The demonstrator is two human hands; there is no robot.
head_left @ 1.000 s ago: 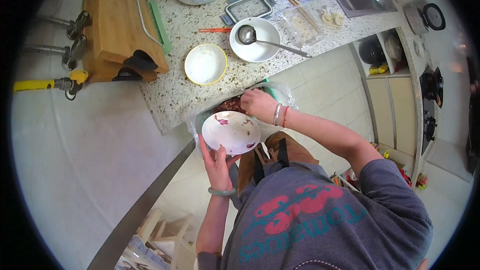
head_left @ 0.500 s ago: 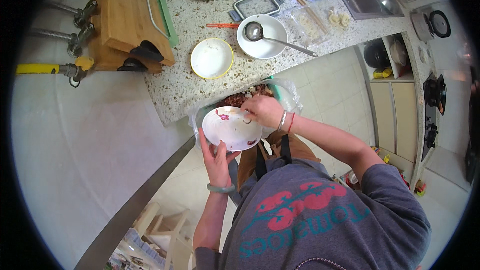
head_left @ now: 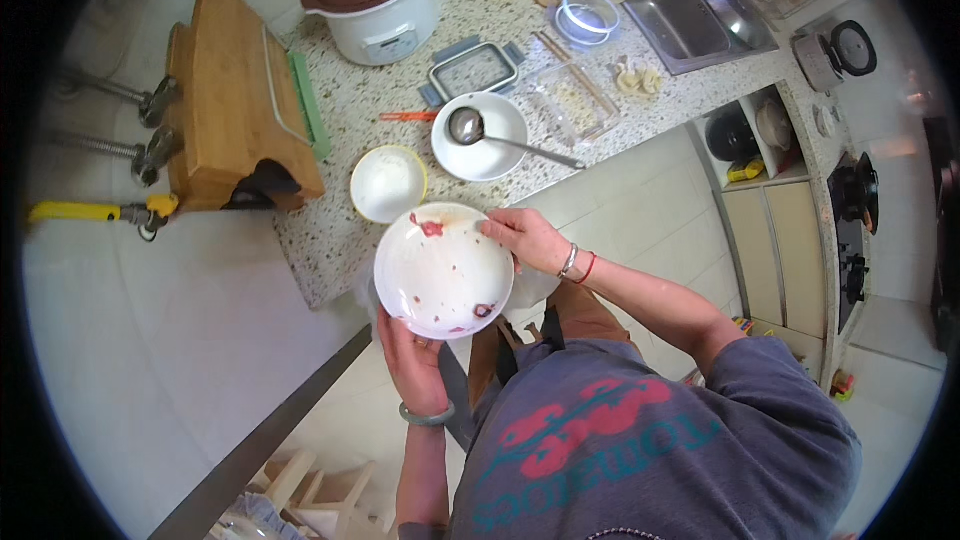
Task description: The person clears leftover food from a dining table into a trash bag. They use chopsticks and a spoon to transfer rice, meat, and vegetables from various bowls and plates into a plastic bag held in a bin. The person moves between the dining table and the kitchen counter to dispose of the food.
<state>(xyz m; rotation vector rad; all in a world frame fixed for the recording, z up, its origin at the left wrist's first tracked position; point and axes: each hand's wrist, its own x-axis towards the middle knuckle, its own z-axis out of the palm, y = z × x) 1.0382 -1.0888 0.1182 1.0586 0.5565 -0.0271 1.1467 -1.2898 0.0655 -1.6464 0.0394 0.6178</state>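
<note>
Head view: left hand (head_left: 412,368) and newly arrived right hand (head_left: 531,242) grip scrap-strewn white plate (head_left: 445,278), clearing apparently unfinished.

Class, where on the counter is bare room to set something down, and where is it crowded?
The counter's near-left corner is bare, bordered by the wooden boards and yellow-rimmed bowl; another patch lies between the green panel and red sticks. Crowded: around the ladle, lid and clear tray.
</note>
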